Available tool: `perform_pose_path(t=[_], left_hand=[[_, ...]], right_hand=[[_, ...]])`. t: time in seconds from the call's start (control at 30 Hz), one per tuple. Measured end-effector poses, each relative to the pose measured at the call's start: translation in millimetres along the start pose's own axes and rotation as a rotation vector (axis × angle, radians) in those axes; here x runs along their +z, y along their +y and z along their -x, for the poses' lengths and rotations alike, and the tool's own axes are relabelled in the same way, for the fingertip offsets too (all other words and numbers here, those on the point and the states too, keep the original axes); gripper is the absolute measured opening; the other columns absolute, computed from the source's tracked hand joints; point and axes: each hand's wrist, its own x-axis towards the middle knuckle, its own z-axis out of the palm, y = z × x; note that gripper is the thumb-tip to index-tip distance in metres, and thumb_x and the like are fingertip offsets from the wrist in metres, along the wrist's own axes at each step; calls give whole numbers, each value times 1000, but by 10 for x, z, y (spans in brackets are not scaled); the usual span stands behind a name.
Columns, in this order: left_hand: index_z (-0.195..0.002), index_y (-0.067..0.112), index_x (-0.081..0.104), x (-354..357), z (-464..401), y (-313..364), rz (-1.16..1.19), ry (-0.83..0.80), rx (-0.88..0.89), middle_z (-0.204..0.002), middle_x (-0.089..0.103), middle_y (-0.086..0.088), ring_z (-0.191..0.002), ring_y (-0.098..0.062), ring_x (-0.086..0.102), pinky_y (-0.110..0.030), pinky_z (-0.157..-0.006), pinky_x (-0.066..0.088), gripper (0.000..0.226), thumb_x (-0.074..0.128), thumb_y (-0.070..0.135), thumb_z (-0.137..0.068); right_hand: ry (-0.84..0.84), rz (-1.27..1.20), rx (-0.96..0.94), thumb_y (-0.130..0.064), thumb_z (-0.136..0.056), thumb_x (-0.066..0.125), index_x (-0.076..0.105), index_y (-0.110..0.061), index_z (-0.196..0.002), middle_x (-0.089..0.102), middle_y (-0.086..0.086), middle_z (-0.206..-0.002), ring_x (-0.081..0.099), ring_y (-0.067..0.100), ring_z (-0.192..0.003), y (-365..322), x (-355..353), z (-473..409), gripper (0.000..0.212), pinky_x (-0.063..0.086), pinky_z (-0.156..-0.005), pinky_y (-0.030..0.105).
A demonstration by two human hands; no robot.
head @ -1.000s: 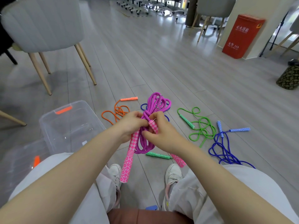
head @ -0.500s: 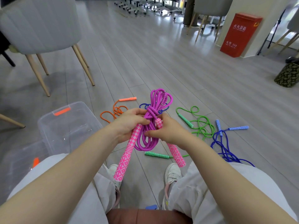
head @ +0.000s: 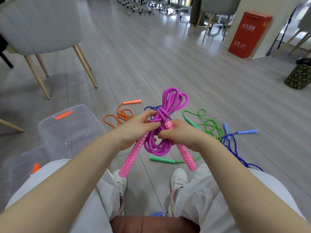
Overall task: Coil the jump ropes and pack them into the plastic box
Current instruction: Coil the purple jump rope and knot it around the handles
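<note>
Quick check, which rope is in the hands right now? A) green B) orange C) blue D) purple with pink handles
D: both the left hand and the right hand grip the coiled purple rope; the orange rope, green rope and blue rope lie on the floor.

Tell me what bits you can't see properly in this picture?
- Head view: the purple jump rope wrap, covered by the left hand and right hand.
- Plastic box near end, behind the left leg.
- Blue jump rope tail, behind the right leg.
- Red box lettering, too small.
</note>
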Motion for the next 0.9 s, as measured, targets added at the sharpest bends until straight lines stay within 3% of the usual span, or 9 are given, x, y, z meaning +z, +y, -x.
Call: perform_pose_path(t=[0.07,0.2,0.33,0.5,0.67,0.73,0.8,0.9], left_hand=[[-119,27,57,9,6,-8,-58,13,19,-113,66,-17,-105,-30,66,-39,-94,53,26,54,14,-97],[-125,28,55,-8,-7,-3,-124,35,32,-118,62,-22,-110,-30,63,-42,-97,51,30,55,17,-97],[-121,32,57,-61,-9,6,-155,-10,-8,-114,65,-20,-109,-35,63,-50,-99,48,36,64,15,-91],[-122,21,58,-105,4,-6,-209,-108,-70,-107,67,-21,-93,-23,66,-46,-100,48,36,58,6,-89],[-123,3,56,-77,52,86,194,-124,-86,-75,55,-10,-66,-19,58,-28,-71,55,34,45,-6,-93],[-125,-6,51,-76,44,87,283,-132,-96,-71,46,-7,-56,-15,47,-30,-68,54,32,47,-2,-94],[-121,-4,55,-62,36,74,275,-155,-93,-71,40,-3,-53,-11,39,-30,-68,50,30,55,9,-94],[-95,8,63,-14,19,57,254,-105,-56,-67,34,0,-53,-10,30,-23,-56,46,16,60,23,-89]], right_hand=[[-3,-5,-8,-3,-85,61,63,-5,-85,53,2,-66,48,11,-56,1,-2,18,3,42,-53,21],[50,-19,-21,2,-82,61,62,11,-98,58,12,-79,52,19,-71,14,21,2,19,42,-56,25],[61,26,-18,1,-77,63,66,3,-90,62,9,-72,52,20,-64,10,5,-11,14,42,-52,25],[15,107,-50,0,-78,62,66,-10,-85,65,5,-68,54,20,-60,41,5,-2,13,46,-52,30],[11,156,-110,-1,-81,57,64,-12,-82,61,-1,-65,53,11,-56,24,-40,3,13,49,-56,28],[-3,172,-114,-2,-81,56,63,-13,-79,65,11,-73,55,13,-60,10,-54,17,13,51,-58,29],[-25,197,-109,-4,-82,54,63,-8,-82,68,23,-85,58,15,-60,14,-58,27,9,52,-58,29],[-21,202,-99,-8,-82,52,60,-7,-82,65,28,-82,57,19,-59,37,-66,12,8,50,-55,31]])
